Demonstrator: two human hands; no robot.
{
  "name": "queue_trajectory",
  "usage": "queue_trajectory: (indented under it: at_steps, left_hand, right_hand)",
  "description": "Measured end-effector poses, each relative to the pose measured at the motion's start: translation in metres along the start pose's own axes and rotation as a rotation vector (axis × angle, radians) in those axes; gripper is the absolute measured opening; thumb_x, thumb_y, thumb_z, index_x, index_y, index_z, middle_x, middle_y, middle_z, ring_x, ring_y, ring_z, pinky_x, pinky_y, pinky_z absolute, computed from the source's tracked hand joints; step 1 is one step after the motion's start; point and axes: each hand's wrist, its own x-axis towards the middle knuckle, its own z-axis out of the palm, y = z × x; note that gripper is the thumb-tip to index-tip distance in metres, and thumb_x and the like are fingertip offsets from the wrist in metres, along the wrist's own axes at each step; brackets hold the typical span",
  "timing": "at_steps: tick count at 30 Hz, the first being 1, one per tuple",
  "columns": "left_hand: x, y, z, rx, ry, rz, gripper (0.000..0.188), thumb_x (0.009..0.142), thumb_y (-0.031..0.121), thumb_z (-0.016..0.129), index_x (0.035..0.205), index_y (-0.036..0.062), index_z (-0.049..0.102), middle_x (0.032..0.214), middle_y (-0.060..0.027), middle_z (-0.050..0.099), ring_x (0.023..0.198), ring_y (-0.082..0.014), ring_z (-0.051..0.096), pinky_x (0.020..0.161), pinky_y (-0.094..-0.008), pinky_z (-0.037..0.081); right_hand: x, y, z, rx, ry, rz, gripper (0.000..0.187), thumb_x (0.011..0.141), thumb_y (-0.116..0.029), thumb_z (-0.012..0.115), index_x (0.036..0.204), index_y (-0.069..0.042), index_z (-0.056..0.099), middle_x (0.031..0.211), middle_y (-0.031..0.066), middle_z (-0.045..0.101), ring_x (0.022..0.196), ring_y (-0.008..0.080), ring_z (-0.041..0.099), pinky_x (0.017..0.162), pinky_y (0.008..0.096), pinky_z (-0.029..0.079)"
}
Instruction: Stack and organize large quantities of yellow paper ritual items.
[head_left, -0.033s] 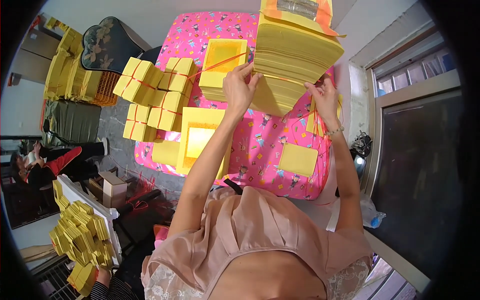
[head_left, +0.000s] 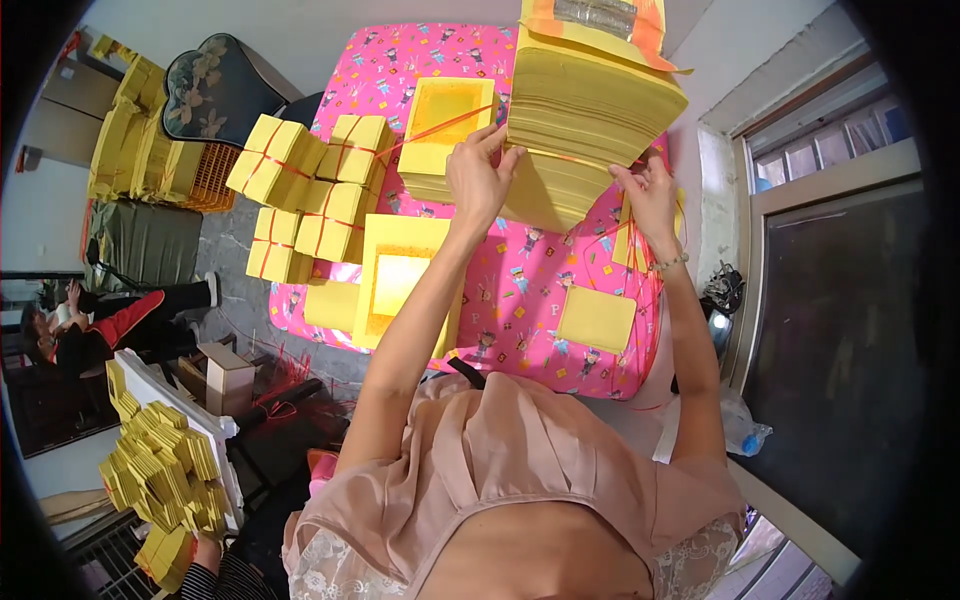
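At the far right corner of the pink desk (head_left: 520, 290), a tall stack of yellow paper (head_left: 590, 95). Left hand (head_left: 478, 180) at its near left side, grip narrow, thumb and fingers close together, red string (head_left: 440, 129) right beside. Right hand (head_left: 648, 195) at its right side, grip narrow too. Cannot tell paper from string at the fingertips of these 2 hands.

Along the desk's left edge, yellow bundles (head_left: 335, 220) with red ties. 2 shorter stacks (head_left: 400, 290) with orange squares on top, 1 toward the far edge, 1 by the near edge. By the near right corner, 1 yellow slab (head_left: 596, 320).

Past the left edge, an orange basket (head_left: 213, 182), yellow piles (head_left: 135, 140) just beside; cannot see inside. Off the near left corner, a cardboard box (head_left: 230, 378), insides hidden. Off the near right corner, a clear bag (head_left: 735, 415) with something blue in or on it.
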Motion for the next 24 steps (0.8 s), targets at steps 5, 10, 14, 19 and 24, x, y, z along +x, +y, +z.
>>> queue_trajectory:
  at_steps: [5, 10, 14, 19, 24]
  left_hand:
    - [-0.001, 0.004, 0.002, 0.198, 0.041, 0.130, 0.029, 0.078, 0.026, 0.078, 0.101, 0.0086, 0.074, 0.117, -0.0124, 0.066, 0.095, -0.0307, 0.062, 0.083, -0.0410, 0.048]
    - [-0.003, 0.003, 0.003, 0.239, 0.060, 0.230, 0.026, 0.077, 0.022, 0.077, 0.101, 0.0124, 0.074, 0.118, -0.0079, 0.064, 0.089, -0.0271, 0.059, 0.078, -0.0395, 0.045]
    - [-0.003, -0.001, 0.006, 0.212, 0.067, 0.269, 0.027, 0.076, 0.019, 0.076, 0.103, 0.0150, 0.073, 0.114, -0.0057, 0.065, 0.088, -0.0253, 0.057, 0.075, -0.0378, 0.044]
    - [0.000, 0.001, 0.005, 0.174, 0.084, 0.355, 0.026, 0.075, 0.014, 0.075, 0.101, 0.0129, 0.073, 0.111, -0.0039, 0.065, 0.090, -0.0250, 0.057, 0.076, -0.0374, 0.044]
    - [0.003, 0.000, 0.000, 0.179, 0.056, 0.423, 0.023, 0.074, 0.010, 0.074, 0.098, 0.0113, 0.073, 0.103, -0.0006, 0.068, 0.089, -0.0235, 0.057, 0.076, -0.0363, 0.044]
  right_hand:
    - [0.001, 0.009, -0.002, 0.134, 0.005, 0.037, 0.047, 0.088, -0.004, 0.068, 0.128, 0.007, 0.047, 0.111, 0.0155, 0.066, 0.094, 0.0185, 0.068, 0.079, 0.0290, 0.057]
    - [0.004, 0.011, -0.011, 0.190, -0.037, 0.176, 0.045, 0.088, -0.003, 0.067, 0.128, 0.007, 0.047, 0.113, 0.0142, 0.064, 0.097, 0.0165, 0.066, 0.081, 0.0269, 0.055]
    - [0.004, 0.019, -0.025, 0.390, -0.081, 0.179, 0.039, 0.089, 0.001, 0.062, 0.125, 0.007, 0.049, 0.110, 0.0138, 0.065, 0.098, 0.0163, 0.066, 0.084, 0.0276, 0.054]
    - [0.014, 0.027, -0.055, 0.688, -0.167, 0.421, 0.033, 0.092, 0.000, 0.052, 0.125, 0.007, 0.049, 0.109, 0.0152, 0.065, 0.096, 0.0211, 0.067, 0.086, 0.0324, 0.055]
    - [0.027, 0.014, -0.058, 0.826, -0.200, 0.563, 0.032, 0.100, -0.014, 0.041, 0.127, 0.001, 0.050, 0.114, 0.0133, 0.063, 0.091, 0.0259, 0.068, 0.079, 0.0352, 0.057]
